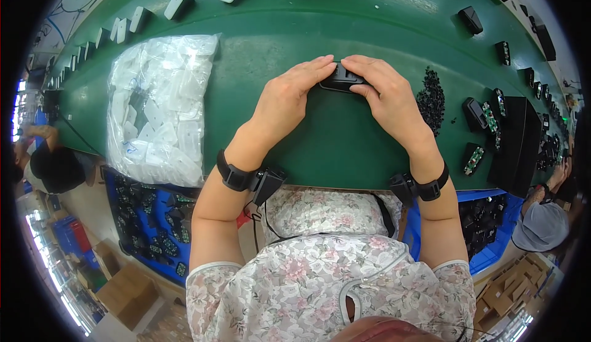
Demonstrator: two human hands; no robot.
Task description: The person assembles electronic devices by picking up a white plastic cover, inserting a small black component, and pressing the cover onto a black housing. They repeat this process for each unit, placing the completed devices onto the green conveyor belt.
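A small black plastic housing (pixel 338 82) sits between my hands on the green work surface, a recess showing in its upper face. My left hand (pixel 288 93) grips its left end with fingers together, the tips at the top edge. From the other side, my right hand (pixel 386 89) presses its fingers on the far right corner, with the thumb along the near right edge. Its underside is hidden. To the right of my right hand lies a heap of tiny black parts (pixel 431 102). A clear plastic bag of white flat pieces (pixel 161 108) rests to the left of my left hand.
White-topped black units (pixel 178 4) stand in a row along the far left. Black housings and green circuit boards (pixel 474 159) lie at the right by a black box (pixel 516 145). Blue bins (pixel 154 222) of parts flank my lap. Other people (pixel 542 225) sit at both sides.
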